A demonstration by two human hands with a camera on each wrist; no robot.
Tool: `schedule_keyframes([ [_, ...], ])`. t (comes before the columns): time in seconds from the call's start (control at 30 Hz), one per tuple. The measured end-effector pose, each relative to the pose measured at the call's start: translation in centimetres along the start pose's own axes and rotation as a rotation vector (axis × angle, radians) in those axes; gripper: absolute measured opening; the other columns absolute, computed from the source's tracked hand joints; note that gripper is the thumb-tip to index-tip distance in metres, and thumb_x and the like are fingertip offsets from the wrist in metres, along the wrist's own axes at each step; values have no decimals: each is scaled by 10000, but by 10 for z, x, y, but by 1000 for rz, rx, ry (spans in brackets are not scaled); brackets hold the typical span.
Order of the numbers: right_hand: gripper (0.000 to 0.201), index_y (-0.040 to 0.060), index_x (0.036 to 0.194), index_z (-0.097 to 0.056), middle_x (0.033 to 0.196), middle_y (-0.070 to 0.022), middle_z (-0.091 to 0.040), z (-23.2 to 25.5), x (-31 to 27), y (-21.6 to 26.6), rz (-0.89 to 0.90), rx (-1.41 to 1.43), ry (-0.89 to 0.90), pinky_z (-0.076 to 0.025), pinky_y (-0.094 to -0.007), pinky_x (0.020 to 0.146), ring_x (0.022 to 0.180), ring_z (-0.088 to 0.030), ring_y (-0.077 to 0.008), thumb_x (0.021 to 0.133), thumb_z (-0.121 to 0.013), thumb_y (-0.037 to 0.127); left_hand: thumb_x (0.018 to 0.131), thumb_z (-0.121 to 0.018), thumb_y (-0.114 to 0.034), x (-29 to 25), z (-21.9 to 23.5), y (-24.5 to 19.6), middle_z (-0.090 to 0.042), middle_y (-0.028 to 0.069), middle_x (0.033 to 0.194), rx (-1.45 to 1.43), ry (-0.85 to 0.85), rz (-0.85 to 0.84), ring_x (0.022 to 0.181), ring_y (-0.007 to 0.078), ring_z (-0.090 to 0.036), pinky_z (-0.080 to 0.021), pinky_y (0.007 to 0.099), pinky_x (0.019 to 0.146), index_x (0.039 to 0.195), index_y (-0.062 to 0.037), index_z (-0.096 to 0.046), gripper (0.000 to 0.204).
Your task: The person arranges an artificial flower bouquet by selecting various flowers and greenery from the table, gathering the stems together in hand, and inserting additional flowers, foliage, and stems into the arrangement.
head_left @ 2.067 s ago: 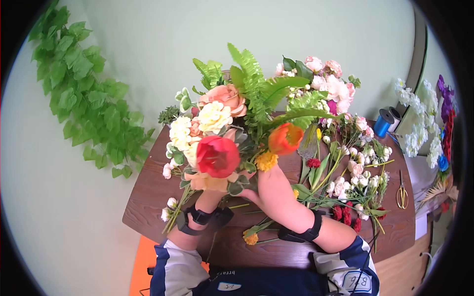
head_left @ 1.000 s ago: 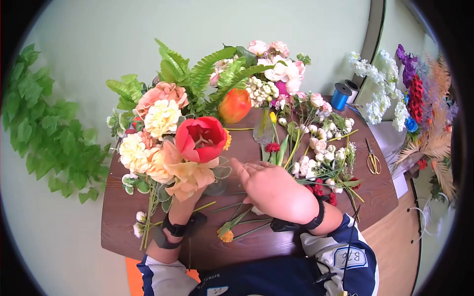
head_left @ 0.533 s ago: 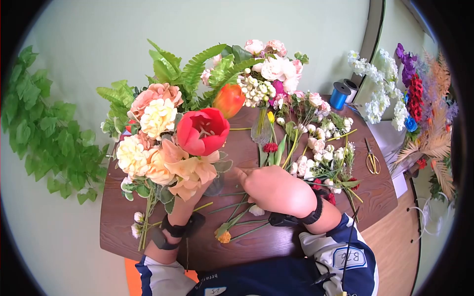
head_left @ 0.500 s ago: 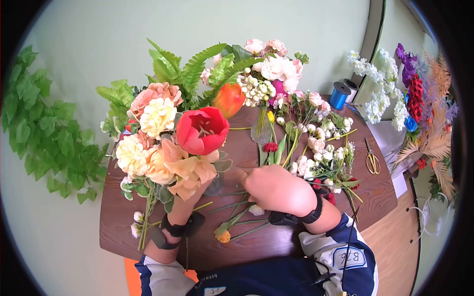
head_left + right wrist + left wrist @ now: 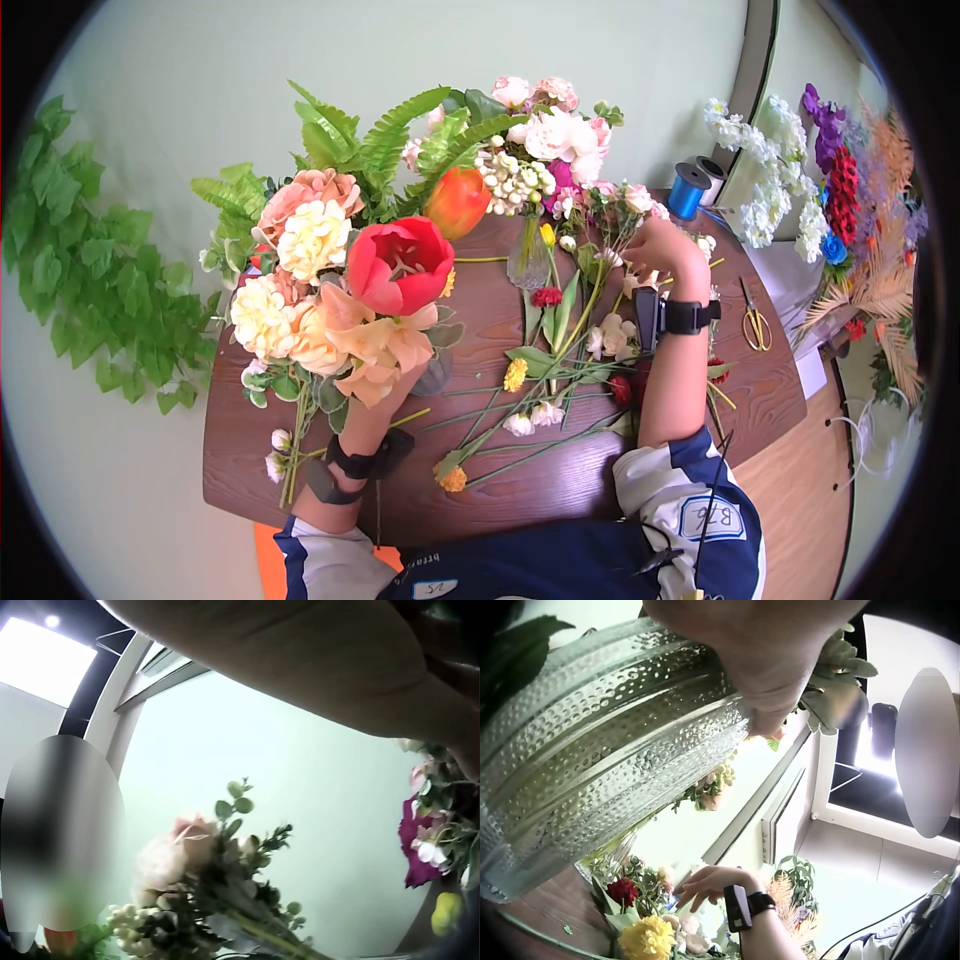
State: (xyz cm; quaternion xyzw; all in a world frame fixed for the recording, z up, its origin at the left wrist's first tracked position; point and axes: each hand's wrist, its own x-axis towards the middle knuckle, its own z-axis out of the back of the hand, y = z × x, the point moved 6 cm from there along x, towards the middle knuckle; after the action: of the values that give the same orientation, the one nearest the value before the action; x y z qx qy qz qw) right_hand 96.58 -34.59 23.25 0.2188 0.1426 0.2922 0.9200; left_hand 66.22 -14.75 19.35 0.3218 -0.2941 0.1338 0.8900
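Observation:
A large bouquet with a red tulip (image 5: 400, 265), an orange tulip (image 5: 458, 203), cream blooms (image 5: 313, 240) and fern fronds (image 5: 395, 140) fills the left of the head view. It stands in a ribbed, dimpled glass vase (image 5: 615, 727). My left hand (image 5: 761, 656) grips this vase near its top; in the head view the blooms hide that hand. Over the back right of the table, my right hand (image 5: 662, 250) reaches above loose pink and white roses (image 5: 612, 335), fingers relaxed and pointing down. Part of the roses is hidden under it.
Loose green stems, a yellow carnation (image 5: 515, 375) and white blooms (image 5: 547, 413) lie mid-table. A second glass vase (image 5: 528, 255) with pink flowers stands behind. Gold-handled scissors (image 5: 757, 325) lie at the right, a blue ribbon spool (image 5: 689, 190) at the back right.
My right hand has left the bouquet's side and swung right and back to the loose roses, uncovering stems and a yellow carnation. My left hand stays at the bouquet's vase.

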Motion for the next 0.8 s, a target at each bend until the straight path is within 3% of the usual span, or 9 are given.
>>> schedule_keyframes([
  [0.07, 190, -24, 776, -638, 730, -96, -663, -10, 14, -25, -200, -13, 74, -488, -313, 492, 588, -652, -198, 764, -614, 163, 720, -603, -122, 2, 6, -3, -511, 71, 958, 176, -51, -94, 950, 187, -487, -459, 335, 740, 978, -52, -502, 285],
  [0.2, 310, -62, 732, -620, 657, -123, -647, -25, 37, -46, -195, 109, -28, -463, -281, 420, 472, -609, -195, 786, -638, 243, 743, -530, -155, 2, 15, -11, -479, 73, 907, 523, -144, -281, 961, 211, -446, -467, 367, 681, 889, -75, -511, 167],
  [0.3, 342, -49, 666, -624, 562, -109, -623, -32, 58, -55, -176, 152, -185, -499, -306, 471, 490, -621, -187, 752, -669, 279, 742, -533, -166, 8, 16, -12, -492, 57, 856, 637, -57, -276, 909, 201, -471, -471, 345, 658, 863, -80, -518, 149],
  [0.53, 236, -38, 565, -613, 531, -108, -610, -38, 68, -53, -120, 239, -382, -503, -278, 478, 451, -605, -173, 695, -668, 151, 713, -558, -168, -3, -3, -13, -507, 74, 865, 642, -88, -288, 861, 225, -505, -464, 361, 606, 813, -77, -544, 136],
  [0.6, 203, -15, 569, -621, 523, -113, -606, -23, 60, -43, -30, 224, -520, -501, -295, 494, 453, -604, -173, 688, -665, 143, 704, -566, -169, -4, -5, -15, -512, 80, 868, 641, -101, -293, 845, 232, -516, -462, 366, 589, 796, -76, -553, 132],
  [0.63, 212, -11, 582, -616, 546, -114, -613, -12, 54, -33, 31, 86, -693, -491, -302, 497, 458, -601, -168, 686, -680, 163, 704, -566, -169, -4, -4, -16, -512, 80, 868, 638, -104, -295, 845, 232, -516, -462, 366, 589, 796, -76, -553, 132],
  [0.67, 212, -11, 582, -616, 546, -114, -613, -8, 50, -30, 28, 87, -695, -491, -302, 497, 458, -601, -168, 686, -680, 163, 698, -571, -176, -4, 2, -14, -513, 90, 877, 598, -148, -239, 861, 249, -510, -458, 389, 595, 790, -74, -559, 138],
  [0.73, 246, -6, 658, -623, 664, -171, -623, 12, 31, -19, 36, 193, -820, -495, -377, 625, 679, -619, -333, 653, -695, 229, 692, -577, -183, -3, 6, -11, -514, 99, 886, 559, -194, -189, 876, 267, -504, -454, 411, 600, 784, -72, -565, 144],
  [0.8, 245, -9, 683, -624, 643, -150, -622, 28, 12, -5, 44, 314, -837, -486, -352, 589, 625, -614, -279, 680, -692, 226, 695, -573, -186, -3, 3, -13, -511, 98, 891, 621, -193, -207, 896, 269, -496, -451, 418, 612, 789, -70, -563, 150],
])
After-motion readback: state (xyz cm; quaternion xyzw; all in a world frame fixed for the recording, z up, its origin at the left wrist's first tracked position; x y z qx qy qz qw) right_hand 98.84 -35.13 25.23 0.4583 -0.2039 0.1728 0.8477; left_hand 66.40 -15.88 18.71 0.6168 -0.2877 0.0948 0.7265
